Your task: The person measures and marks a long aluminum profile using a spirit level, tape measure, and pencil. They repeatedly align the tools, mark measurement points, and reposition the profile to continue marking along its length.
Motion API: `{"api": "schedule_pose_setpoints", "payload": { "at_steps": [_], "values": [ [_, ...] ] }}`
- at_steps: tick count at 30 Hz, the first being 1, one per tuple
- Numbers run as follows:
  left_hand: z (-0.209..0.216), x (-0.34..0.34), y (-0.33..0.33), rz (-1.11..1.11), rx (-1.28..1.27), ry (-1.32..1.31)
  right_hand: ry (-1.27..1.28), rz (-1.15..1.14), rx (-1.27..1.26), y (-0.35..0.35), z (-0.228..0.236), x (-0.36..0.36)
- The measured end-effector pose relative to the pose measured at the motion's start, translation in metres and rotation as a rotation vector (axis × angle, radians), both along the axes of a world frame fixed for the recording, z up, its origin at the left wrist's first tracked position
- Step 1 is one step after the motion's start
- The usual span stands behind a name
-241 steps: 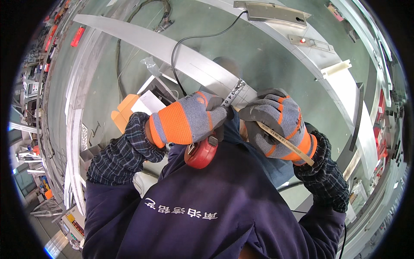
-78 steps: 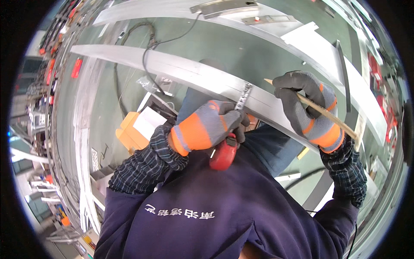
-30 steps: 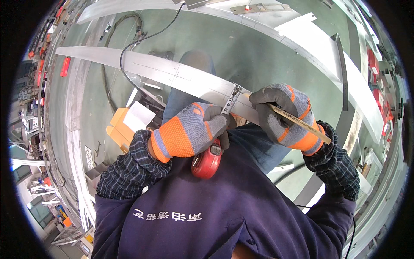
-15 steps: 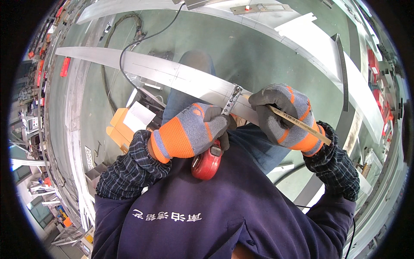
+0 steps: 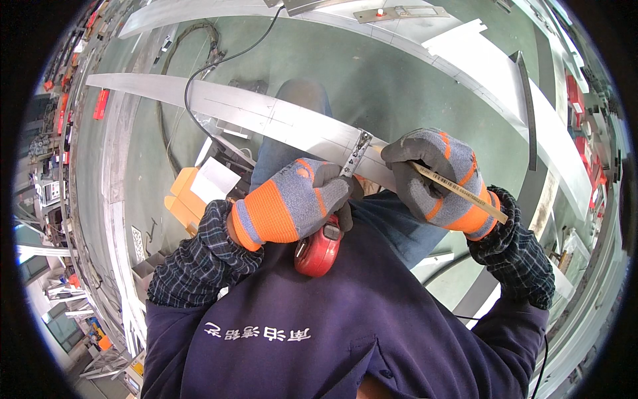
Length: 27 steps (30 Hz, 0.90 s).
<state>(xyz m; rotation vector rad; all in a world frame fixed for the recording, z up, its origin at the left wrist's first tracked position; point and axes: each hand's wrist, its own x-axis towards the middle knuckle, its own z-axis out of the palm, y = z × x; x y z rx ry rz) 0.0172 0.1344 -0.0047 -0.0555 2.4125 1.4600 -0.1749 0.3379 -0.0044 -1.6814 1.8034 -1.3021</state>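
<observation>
A long silvery metal bar (image 5: pixel 232 103) runs slantwise in front of me, across my legs. My left hand (image 5: pixel 292 203), in a grey and orange work glove, is closed on a tape measure (image 5: pixel 318 253) with a red case. Its pulled-out blade (image 5: pixel 357 153) lies across the bar's width. My right hand (image 5: pixel 442 183), gloved the same way, is closed round a flat, pale wooden pencil (image 5: pixel 462 191). The pencil's back end sticks out towards my wrist; its front end points at the bar beside the blade, largely hidden by my fingers.
A wide pale metal panel (image 5: pixel 478 63) curves across the far side, with a dark angled strip (image 5: pixel 530 113) on it. A black cable (image 5: pixel 229 56) crosses the bar. An orange carton (image 5: pixel 185 199) stands at the left on the green floor (image 5: pixel 319 50).
The pencil has shifted very slightly in my right hand, its back end a little to the left. My left hand and the tape measure look almost unmoved.
</observation>
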Motion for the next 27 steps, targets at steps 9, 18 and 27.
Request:
{"api": "schedule_pose_setpoints", "payload": {
  "at_steps": [9, 18, 27],
  "values": [
    [0.012, -0.004, 0.002, 0.157, 0.302, -0.261, -0.021, 0.045, -0.004, 0.003, -0.005, -0.004],
    [0.016, -0.006, 0.006, 0.207, 0.358, -0.265, 0.015, 0.019, 0.019, 0.001, -0.002, -0.002],
    [0.008, -0.004, 0.002, 0.052, 0.101, -0.081, 0.000, 0.002, -0.022, 0.001, -0.004, -0.001]
  ]
}}
